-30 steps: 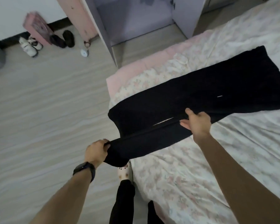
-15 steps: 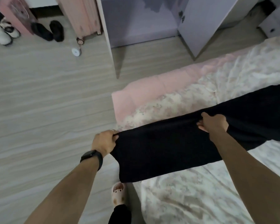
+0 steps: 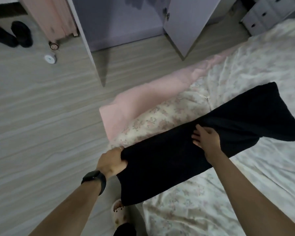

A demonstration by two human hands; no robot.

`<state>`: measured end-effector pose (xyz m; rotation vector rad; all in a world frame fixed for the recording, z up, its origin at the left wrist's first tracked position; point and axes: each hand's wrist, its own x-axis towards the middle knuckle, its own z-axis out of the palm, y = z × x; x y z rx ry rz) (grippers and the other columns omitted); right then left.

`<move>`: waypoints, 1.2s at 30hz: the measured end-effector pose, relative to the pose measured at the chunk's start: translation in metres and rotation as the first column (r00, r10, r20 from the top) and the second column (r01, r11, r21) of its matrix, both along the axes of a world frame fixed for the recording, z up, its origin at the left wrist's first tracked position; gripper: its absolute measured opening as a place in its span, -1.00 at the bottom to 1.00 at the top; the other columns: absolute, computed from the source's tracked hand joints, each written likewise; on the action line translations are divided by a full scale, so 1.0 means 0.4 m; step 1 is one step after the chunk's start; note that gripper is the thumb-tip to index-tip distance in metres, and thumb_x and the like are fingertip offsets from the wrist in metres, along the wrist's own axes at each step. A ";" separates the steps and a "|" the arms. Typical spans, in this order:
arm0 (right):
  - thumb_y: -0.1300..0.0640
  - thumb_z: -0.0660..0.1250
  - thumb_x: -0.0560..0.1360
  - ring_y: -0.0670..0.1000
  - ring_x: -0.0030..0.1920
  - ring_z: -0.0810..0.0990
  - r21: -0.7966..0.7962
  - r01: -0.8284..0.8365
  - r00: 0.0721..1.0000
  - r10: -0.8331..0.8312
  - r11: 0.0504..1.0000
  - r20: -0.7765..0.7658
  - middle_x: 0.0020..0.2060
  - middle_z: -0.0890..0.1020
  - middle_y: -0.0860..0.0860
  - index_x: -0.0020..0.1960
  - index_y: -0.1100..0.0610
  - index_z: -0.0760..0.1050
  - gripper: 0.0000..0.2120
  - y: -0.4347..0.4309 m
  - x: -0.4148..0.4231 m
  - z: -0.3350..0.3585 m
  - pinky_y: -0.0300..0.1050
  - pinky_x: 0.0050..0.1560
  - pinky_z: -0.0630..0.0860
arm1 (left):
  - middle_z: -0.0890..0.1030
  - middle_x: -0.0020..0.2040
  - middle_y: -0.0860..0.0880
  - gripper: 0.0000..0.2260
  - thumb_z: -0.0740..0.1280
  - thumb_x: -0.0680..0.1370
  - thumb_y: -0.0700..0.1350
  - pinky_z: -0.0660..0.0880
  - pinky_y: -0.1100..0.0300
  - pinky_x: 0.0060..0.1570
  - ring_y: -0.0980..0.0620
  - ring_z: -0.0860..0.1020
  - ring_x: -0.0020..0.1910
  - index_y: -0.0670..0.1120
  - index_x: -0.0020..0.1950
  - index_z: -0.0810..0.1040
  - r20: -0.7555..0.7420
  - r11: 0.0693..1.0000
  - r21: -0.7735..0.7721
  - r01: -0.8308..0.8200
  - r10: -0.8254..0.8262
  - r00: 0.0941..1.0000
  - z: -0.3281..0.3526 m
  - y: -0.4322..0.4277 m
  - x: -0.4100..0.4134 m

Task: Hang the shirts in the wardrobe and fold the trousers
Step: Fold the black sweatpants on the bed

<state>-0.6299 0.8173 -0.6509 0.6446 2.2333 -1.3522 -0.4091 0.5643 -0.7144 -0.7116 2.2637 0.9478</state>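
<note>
The black trousers point(image 3: 160, 167) now lie as one narrower band across the near corner of the bed point(image 3: 186, 210), one leg folded over the other. The left hand point(image 3: 111, 161) grips their end at the bed's edge. The right hand point(image 3: 205, 139), no longer pinching, rests with spread fingers on the middle. I judge the crosswise fold comes next.

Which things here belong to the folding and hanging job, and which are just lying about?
Job: black trousers, left hand, right hand, wardrobe, bed.
Lying about: black shoes, pink suitcase, white disc on the floor, drawers.
</note>
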 end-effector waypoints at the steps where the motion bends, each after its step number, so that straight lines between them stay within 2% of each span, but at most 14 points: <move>1: -0.02 0.42 0.57 0.01 -0.07 0.71 -0.018 0.017 1.000 -0.017 1.000 0.000 -0.04 0.69 0.05 0.15 0.14 0.54 -0.73 0.025 0.007 0.008 -0.10 -0.15 0.61 | 0.57 -0.16 0.10 -0.90 0.30 0.47 -0.04 0.37 0.16 -0.29 0.00 0.57 -0.18 0.10 -0.05 0.43 -0.037 1.000 0.010 -0.002 0.002 0.999 0.025 0.019 -0.027; 6: -0.03 0.43 0.56 0.02 -0.03 0.71 -0.080 0.148 0.988 -0.145 0.986 0.047 0.03 0.67 0.08 0.27 0.20 0.49 -0.59 0.154 -0.033 0.034 -0.13 -0.20 0.62 | 0.60 0.02 0.08 -0.69 0.32 0.54 -0.02 0.46 0.18 -0.15 0.02 0.60 -0.04 0.10 0.29 0.44 -0.211 0.992 0.006 0.125 -0.121 0.970 0.145 0.154 -0.222; 9: -0.05 0.41 0.57 0.03 -0.02 0.70 -0.114 0.232 0.973 -0.229 0.966 0.037 0.05 0.65 0.09 0.31 0.23 0.46 -0.55 0.232 -0.096 0.052 -0.15 -0.22 0.61 | 0.58 0.23 0.03 -0.56 0.30 0.58 0.02 0.52 0.15 0.01 -0.01 0.59 0.14 0.03 0.46 0.36 -0.230 0.972 -0.001 0.235 -0.229 0.946 0.189 0.262 -0.361; 11: -0.04 0.39 0.59 0.06 -0.01 0.68 -0.144 0.304 0.953 -0.302 0.942 0.040 0.00 0.64 0.08 0.30 0.24 0.48 -0.57 0.289 -0.143 0.061 -0.10 -0.16 0.62 | 0.49 0.38 0.01 -0.50 0.28 0.60 0.05 0.53 0.11 0.17 -0.01 0.54 0.26 0.00 0.52 0.30 -0.231 0.953 -0.023 0.303 -0.300 0.925 0.210 0.331 -0.451; 13: -0.03 0.39 0.59 0.09 -0.01 0.67 -0.179 0.400 0.916 -0.397 0.899 0.051 -0.07 0.63 0.07 0.26 0.25 0.49 -0.60 0.351 -0.204 0.064 -0.03 -0.07 0.62 | 0.41 0.45 0.02 -0.48 0.27 0.62 0.06 0.50 0.11 0.21 0.00 0.49 0.33 -0.03 0.55 0.26 -0.234 0.927 -0.074 0.368 -0.375 0.897 0.228 0.393 -0.545; 16: -0.05 0.37 0.60 0.07 -0.07 0.65 -0.209 0.537 0.843 -0.530 0.817 0.092 -0.11 0.61 0.06 0.17 0.24 0.49 -0.63 0.454 -0.298 0.063 0.00 -0.04 0.60 | 0.39 0.42 0.01 -0.50 0.25 0.64 0.07 0.50 0.07 0.22 -0.01 0.47 0.34 -0.01 0.55 0.24 -0.249 0.876 -0.166 0.454 -0.482 0.840 0.248 0.490 -0.679; 22: -0.07 0.39 0.57 0.08 -0.08 0.65 -0.196 0.685 0.722 -0.690 0.702 0.052 -0.06 0.64 0.09 0.18 0.16 0.50 -0.65 0.646 -0.482 0.055 -0.03 -0.22 0.62 | 0.46 0.34 0.00 -0.53 0.26 0.64 0.11 0.51 0.01 0.18 -0.05 0.50 0.28 0.04 0.52 0.27 -0.188 0.673 -0.283 0.683 -0.737 0.649 0.239 0.688 -0.893; 24: -0.09 0.38 0.56 0.05 -0.17 0.61 -0.149 0.707 0.703 -0.711 0.691 0.037 -0.10 0.60 0.08 0.17 0.18 0.48 -0.62 0.702 -0.531 0.047 0.08 -0.12 0.67 | 0.47 0.33 -0.01 -0.54 0.25 0.64 0.12 0.50 0.01 0.18 -0.06 0.51 0.28 0.04 0.51 0.29 -0.196 0.618 -0.305 0.725 -0.785 0.587 0.230 0.752 -0.950; 26: -0.11 0.38 0.53 0.05 -0.16 0.59 -0.100 0.728 0.684 -0.729 0.679 0.025 -0.07 0.59 0.09 0.21 0.20 0.47 -0.57 0.760 -0.566 0.041 0.16 0.00 0.67 | 0.50 0.31 0.01 -0.58 0.23 0.65 0.14 0.49 0.03 0.16 -0.05 0.53 0.25 0.04 0.48 0.34 -0.220 0.579 -0.333 0.744 -0.815 0.536 0.221 0.814 -0.993; 28: -0.07 0.38 0.52 0.06 -0.12 0.60 -0.066 0.725 0.687 -0.727 0.686 0.002 -0.02 0.61 0.12 0.21 0.19 0.48 -0.60 0.802 -0.597 0.044 0.16 -0.01 0.68 | 0.55 0.25 0.03 -0.65 0.20 0.66 0.15 0.49 0.06 0.10 -0.03 0.56 0.21 0.05 0.40 0.42 -0.261 0.570 -0.353 0.741 -0.821 0.507 0.219 0.856 -1.027; 30: 0.00 0.34 0.50 0.10 -0.12 0.61 -0.020 0.699 0.714 -0.699 0.715 -0.040 -0.04 0.61 0.12 0.16 0.16 0.49 -0.69 0.823 -0.628 0.062 0.17 -0.04 0.68 | 0.60 0.18 0.05 -0.71 0.18 0.67 0.14 0.51 0.10 0.02 -0.02 0.59 0.15 0.05 0.31 0.48 -0.296 0.616 -0.320 0.720 -0.787 0.542 0.217 0.875 -1.058; 33: -0.01 0.29 0.46 0.15 -0.10 0.64 0.084 0.654 0.755 -0.641 0.752 -0.140 -0.13 0.58 0.08 0.16 0.16 0.45 -0.65 0.803 -0.683 0.099 0.17 -0.07 0.68 | 0.64 -0.03 0.08 -0.77 0.21 0.67 0.11 0.57 0.07 -0.02 -0.01 0.63 -0.01 0.04 0.23 0.51 -0.323 0.777 -0.187 0.601 -0.627 0.709 0.216 0.856 -1.100; 34: -0.02 0.30 0.47 0.12 -0.11 0.64 0.060 0.629 0.773 -0.615 0.775 -0.157 -0.13 0.57 0.06 0.18 0.16 0.43 -0.64 0.778 -0.708 0.109 0.13 -0.12 0.69 | 0.62 -0.11 0.09 -0.79 0.21 0.67 0.09 0.59 0.03 -0.04 0.00 0.62 -0.08 0.04 0.21 0.51 -0.316 0.827 -0.166 0.537 -0.561 0.765 0.209 0.836 -1.118; 36: -0.04 0.37 0.52 0.04 -0.14 0.65 -0.137 0.527 0.831 -0.543 0.839 -0.125 -0.07 0.58 0.04 0.21 0.11 0.40 -0.64 0.710 -0.754 0.143 -0.01 -0.24 0.68 | 0.59 -0.14 0.09 -0.82 0.20 0.67 0.07 0.55 0.05 -0.09 0.02 0.59 -0.13 0.04 0.19 0.49 -0.276 0.898 -0.173 0.405 -0.439 0.855 0.185 0.783 -1.150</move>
